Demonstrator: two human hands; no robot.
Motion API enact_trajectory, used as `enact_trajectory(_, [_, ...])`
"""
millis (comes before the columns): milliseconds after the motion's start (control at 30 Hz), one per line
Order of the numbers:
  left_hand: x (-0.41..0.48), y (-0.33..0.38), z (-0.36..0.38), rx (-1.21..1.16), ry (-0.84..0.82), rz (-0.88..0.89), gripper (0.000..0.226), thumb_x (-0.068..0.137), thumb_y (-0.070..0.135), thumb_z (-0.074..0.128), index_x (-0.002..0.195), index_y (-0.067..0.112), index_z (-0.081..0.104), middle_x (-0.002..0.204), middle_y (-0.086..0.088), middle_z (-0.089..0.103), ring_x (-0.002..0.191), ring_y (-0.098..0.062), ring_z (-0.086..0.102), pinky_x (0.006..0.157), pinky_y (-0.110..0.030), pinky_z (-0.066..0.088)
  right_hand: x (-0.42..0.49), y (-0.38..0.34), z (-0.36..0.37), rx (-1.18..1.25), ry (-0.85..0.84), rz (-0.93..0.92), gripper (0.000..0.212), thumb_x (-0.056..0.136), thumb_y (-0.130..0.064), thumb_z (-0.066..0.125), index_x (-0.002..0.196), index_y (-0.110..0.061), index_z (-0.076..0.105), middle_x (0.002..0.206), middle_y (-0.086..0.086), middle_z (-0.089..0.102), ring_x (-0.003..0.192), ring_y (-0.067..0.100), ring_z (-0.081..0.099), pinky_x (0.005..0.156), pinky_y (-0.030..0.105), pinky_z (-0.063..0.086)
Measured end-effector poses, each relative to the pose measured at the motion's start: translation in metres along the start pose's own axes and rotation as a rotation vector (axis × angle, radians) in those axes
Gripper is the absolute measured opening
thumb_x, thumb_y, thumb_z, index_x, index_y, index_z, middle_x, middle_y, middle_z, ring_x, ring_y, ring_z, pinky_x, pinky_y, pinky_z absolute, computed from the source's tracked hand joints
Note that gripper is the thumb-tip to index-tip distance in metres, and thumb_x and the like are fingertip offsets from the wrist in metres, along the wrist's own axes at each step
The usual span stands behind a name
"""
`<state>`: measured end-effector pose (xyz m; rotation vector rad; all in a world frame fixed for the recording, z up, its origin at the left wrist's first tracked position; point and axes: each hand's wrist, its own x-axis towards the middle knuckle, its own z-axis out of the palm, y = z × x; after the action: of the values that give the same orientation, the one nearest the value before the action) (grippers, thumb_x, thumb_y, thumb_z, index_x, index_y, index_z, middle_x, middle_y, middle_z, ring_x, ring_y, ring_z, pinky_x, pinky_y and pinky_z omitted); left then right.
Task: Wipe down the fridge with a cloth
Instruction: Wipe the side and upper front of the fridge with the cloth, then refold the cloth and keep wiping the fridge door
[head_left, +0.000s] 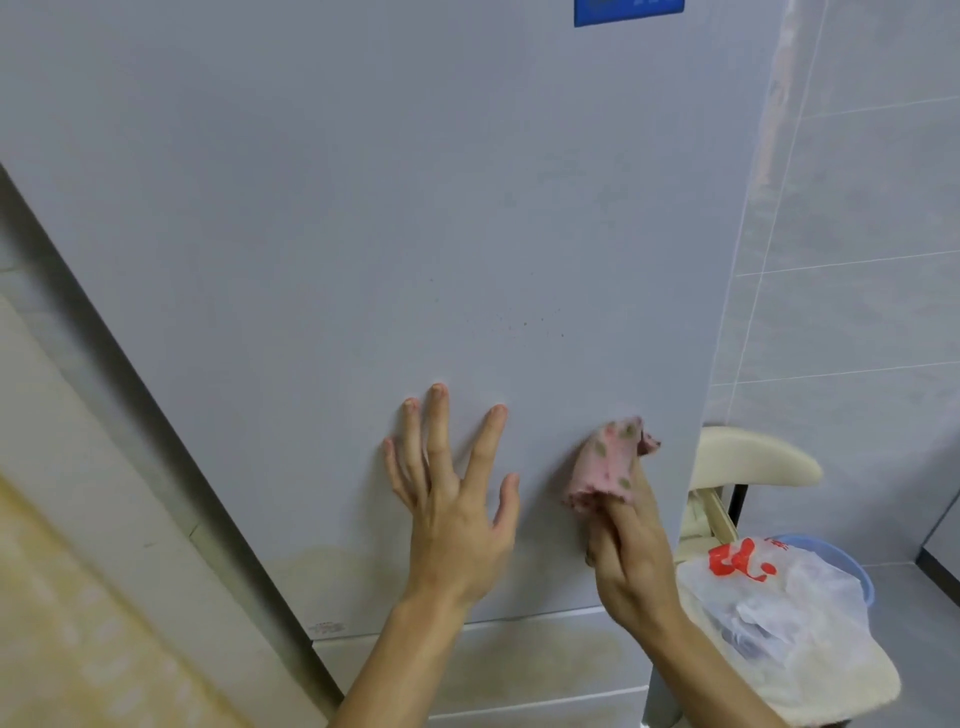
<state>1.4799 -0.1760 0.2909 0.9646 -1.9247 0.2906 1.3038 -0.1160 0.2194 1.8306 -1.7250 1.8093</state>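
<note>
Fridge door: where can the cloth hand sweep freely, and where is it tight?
Free: the wide door above both hands up to the blue sticker, and left of the left hand to the door's edge. Tight: between the left hand and the cloth in the right hand; right of the door, a chair holds a plastic bag.

Left hand (447, 499) flat on fridge door (363, 208), fingers spread. Right hand (631, 551) just right of it presses pink spotted cloth (608, 460) on door near its right edge. Plastic bag (779, 608) on chair (753, 457) right of fridge.
</note>
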Motion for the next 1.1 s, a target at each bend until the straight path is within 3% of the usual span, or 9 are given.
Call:
enact_trajectory(100, [-0.001,0.006,-0.016,-0.2,-0.091,0.054,0.048,0.105,0.035,0.049,0.151,0.022,0.054,0.17,-0.004,0.03,0.161,-0.027,0.016,0.129,-0.054,0.015,0.023,-0.052,-0.008,0.254,0.041,0.176,0.03,0.098,-0.017,0.043,0.11,-0.039,0.06,0.109,-0.019,0.058,0.084,0.011,0.061,0.077,0.037,0.057])
enact_trajectory(267, [0.004,0.014,-0.047,-0.698,-0.406,-0.126,0.049,0.107,0.048,0.041,0.146,0.024,0.057,0.147,0.015,0.058,0.141,-0.005,0.05,0.116,-0.033,0.043,0.036,-0.095,-0.009,0.446,-0.046,0.195,0.016,0.099,-0.026,0.051,0.11,-0.017,0.059,0.098,0.007,0.061,0.09,0.025,0.059,0.082,0.041,0.05])
enact_trajectory(367, [0.004,0.015,-0.06,-0.872,-0.499,-0.304,0.026,0.103,0.046,0.055,0.119,0.031,0.069,0.115,0.02,0.073,0.111,-0.002,0.068,0.093,-0.023,0.053,0.029,-0.114,-0.002,0.418,-0.191,0.129,0.013,0.096,-0.032,0.051,0.105,-0.04,0.057,0.1,-0.011,0.058,0.093,0.013,0.057,0.081,0.022,0.047])
enact_trajectory(433, [0.003,0.012,-0.064,-1.024,-0.476,-0.449,0.016,0.1,0.037,0.062,0.108,0.028,0.073,0.104,0.01,0.077,0.1,-0.013,0.073,0.086,-0.03,0.058,0.026,-0.123,-0.002,0.411,-0.263,0.095,0.016,0.096,-0.035,0.054,0.109,-0.043,0.057,0.105,-0.018,0.057,0.1,0.01,0.055,0.085,0.015,0.046])
enact_trajectory(533, [0.001,0.003,-0.063,-1.115,-0.396,-0.529,0.017,0.098,0.026,0.061,0.107,0.021,0.075,0.101,-0.007,0.078,0.097,-0.024,0.073,0.09,-0.047,0.059,0.025,-0.129,-0.004,0.516,-0.361,0.174,0.033,0.095,-0.026,0.068,0.127,-0.031,0.06,0.116,-0.009,0.064,0.11,0.015,0.062,0.093,0.028,0.05])
enact_trajectory(733, [0.01,-0.013,-0.078,-1.075,-0.412,-0.499,0.024,0.099,0.024,0.055,0.107,0.019,0.076,0.102,-0.002,0.078,0.099,-0.021,0.074,0.088,-0.037,0.058,0.026,-0.131,-0.008,0.634,-0.178,0.267,0.049,0.093,-0.019,0.066,0.141,-0.021,0.055,0.142,-0.003,0.062,0.139,0.018,0.054,0.118,0.048,0.04])
enact_trajectory(867, [0.019,-0.023,-0.088,-0.824,-0.409,-0.236,0.029,0.096,0.034,0.052,0.094,0.014,0.072,0.092,0.003,0.068,0.091,-0.023,0.065,0.083,-0.045,0.053,0.02,-0.121,-0.005,0.553,-0.114,0.286,0.052,0.088,-0.022,0.075,0.136,-0.019,0.054,0.137,-0.006,0.061,0.138,0.021,0.054,0.12,0.05,0.039])
enact_trajectory(967, [0.029,-0.025,-0.097,-0.586,-0.368,0.007,0.02,0.095,0.028,0.053,0.094,0.02,0.071,0.093,0.012,0.062,0.096,-0.013,0.057,0.085,-0.028,0.047,0.022,-0.119,-0.008,0.454,-0.298,0.295,0.057,0.09,-0.029,0.075,0.143,-0.025,0.055,0.149,-0.015,0.054,0.145,0.01,0.046,0.121,0.044,0.036])
enact_trajectory(1100, [0.042,-0.027,-0.11,-0.571,-0.384,0.03,0.015,0.093,0.019,0.059,0.089,0.021,0.074,0.087,0.013,0.066,0.092,-0.013,0.059,0.081,-0.024,0.045,0.031,-0.123,-0.012,0.545,-0.402,0.365,0.028,0.093,-0.031,0.074,0.109,-0.009,0.067,0.11,-0.005,0.071,0.107,0.013,0.066,0.094,0.039,0.052])
